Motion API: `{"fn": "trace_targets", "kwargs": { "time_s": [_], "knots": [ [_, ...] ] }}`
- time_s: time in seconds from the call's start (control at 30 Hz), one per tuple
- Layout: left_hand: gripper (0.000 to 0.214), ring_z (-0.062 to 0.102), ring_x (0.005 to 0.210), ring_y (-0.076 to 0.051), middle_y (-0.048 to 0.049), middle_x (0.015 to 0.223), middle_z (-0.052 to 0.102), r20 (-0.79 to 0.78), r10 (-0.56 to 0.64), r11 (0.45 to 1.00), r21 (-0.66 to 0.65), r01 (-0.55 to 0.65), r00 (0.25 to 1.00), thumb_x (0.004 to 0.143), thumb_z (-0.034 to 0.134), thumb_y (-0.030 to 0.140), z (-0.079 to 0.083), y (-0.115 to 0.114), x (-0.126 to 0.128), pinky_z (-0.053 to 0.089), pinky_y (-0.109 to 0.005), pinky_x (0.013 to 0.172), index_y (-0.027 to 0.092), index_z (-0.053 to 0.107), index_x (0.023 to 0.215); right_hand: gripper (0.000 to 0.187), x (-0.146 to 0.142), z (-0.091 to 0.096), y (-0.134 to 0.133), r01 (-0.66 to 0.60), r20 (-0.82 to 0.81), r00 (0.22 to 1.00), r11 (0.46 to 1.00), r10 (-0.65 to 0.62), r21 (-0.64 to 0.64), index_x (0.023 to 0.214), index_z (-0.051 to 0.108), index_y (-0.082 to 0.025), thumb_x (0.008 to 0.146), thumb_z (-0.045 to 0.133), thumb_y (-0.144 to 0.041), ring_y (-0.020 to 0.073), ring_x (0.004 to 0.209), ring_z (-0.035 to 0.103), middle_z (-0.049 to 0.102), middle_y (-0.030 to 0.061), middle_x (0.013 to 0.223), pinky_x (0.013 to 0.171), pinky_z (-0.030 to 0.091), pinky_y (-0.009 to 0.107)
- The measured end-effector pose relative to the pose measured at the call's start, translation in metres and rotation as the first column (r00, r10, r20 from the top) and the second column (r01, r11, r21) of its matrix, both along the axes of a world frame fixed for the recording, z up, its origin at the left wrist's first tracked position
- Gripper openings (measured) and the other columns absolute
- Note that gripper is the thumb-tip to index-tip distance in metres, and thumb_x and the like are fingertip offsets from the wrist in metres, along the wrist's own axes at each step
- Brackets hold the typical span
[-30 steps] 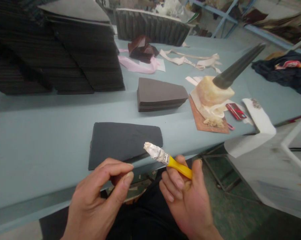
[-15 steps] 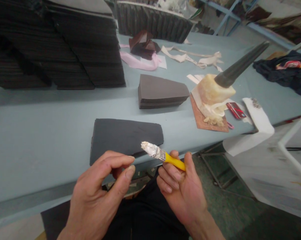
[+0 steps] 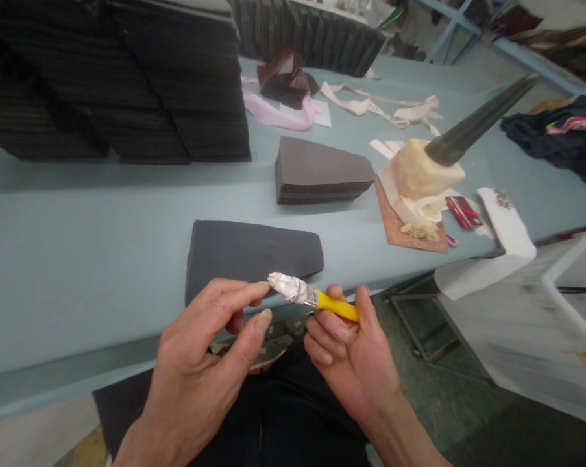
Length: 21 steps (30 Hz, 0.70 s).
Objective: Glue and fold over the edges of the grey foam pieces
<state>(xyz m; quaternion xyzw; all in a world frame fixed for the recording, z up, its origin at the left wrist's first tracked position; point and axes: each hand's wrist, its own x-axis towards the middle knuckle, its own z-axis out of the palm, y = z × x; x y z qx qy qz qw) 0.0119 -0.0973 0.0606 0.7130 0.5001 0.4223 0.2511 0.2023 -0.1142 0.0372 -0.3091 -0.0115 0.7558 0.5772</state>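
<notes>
In my right hand (image 3: 354,350) is a glue brush (image 3: 339,306) with a yellow handle and a metal ferrule. Its bristle end is caked with whitish residue and points left. My left hand (image 3: 209,344) is at the bristle tip, forefinger touching or almost touching it; thumb and forefinger are apart with nothing between them. Just beyond the hands, a dark trapezoid-shaped piece (image 3: 254,253) lies flat near the table's front edge. Behind it sits a neat stack of similar brown-grey pieces (image 3: 324,170).
Tall stacks of dark sheets (image 3: 176,84) stand at the back left. A glue-crusted container (image 3: 419,172) with a dark handle-like shaft rests on a brown board (image 3: 390,227) at right. Beside it lie a red box (image 3: 463,212) and a white strip (image 3: 509,227). Fabric scraps (image 3: 287,78) lie behind.
My left hand has come closer to the brush, its forefinger now at the bristle tip and spread farther from the thumb. The right hand keeps its hold. The view has shifted slightly.
</notes>
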Motion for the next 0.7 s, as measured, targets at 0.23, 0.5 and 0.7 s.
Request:
{"fn": "trace_targets", "kwargs": {
  "time_s": [0.23, 0.5, 0.7],
  "knots": [
    [0.021, 0.066, 0.080, -0.005, 0.0043, 0.106, 0.076, 0.001, -0.002, 1.000, 0.011, 0.002, 1.000, 0.102, 0.065, 0.021, -0.0029, 0.0001, -0.0013, 0.055, -0.013, 0.076, 0.028, 0.075, 0.119, 0.034, -0.0005, -0.0011, -0.0008, -0.002, 0.015, 1.000, 1.000, 0.002, -0.010, 0.090, 0.078, -0.024, 0.083, 0.092, -0.054, 0.0062, 0.048, 0.023, 0.035, -0.0116, 0.055, 0.047, 0.039, 0.016],
    [0.020, 0.068, 0.080, -0.008, 0.0026, 0.103, 0.078, -0.001, 0.000, 1.000, -0.017, 0.000, 1.000, 0.100, 0.066, 0.022, -0.0009, 0.0005, 0.0008, 0.056, -0.017, 0.073, 0.028, 0.078, 0.116, 0.033, -0.0003, -0.0051, -0.0017, -0.009, 0.033, 0.999, 1.000, 0.009, -0.004, 0.091, 0.078, -0.024, 0.087, 0.087, -0.055, 0.0071, 0.048, 0.025, 0.037, -0.0108, 0.055, 0.048, 0.040, 0.017],
    [0.016, 0.069, 0.080, -0.010, 0.0025, 0.100, 0.078, 0.022, 0.040, 0.999, -0.029, -0.039, 0.999, 0.099, 0.068, 0.024, -0.0062, -0.0018, 0.0005, 0.056, -0.020, 0.072, 0.029, 0.078, 0.111, 0.034, 0.0005, -0.0052, -0.0026, 0.006, 0.056, 0.998, 1.000, -0.008, 0.026, 0.091, 0.079, -0.025, 0.090, 0.084, -0.058, 0.0073, 0.048, 0.024, 0.038, -0.0103, 0.055, 0.048, 0.041, 0.017]
  ]
}}
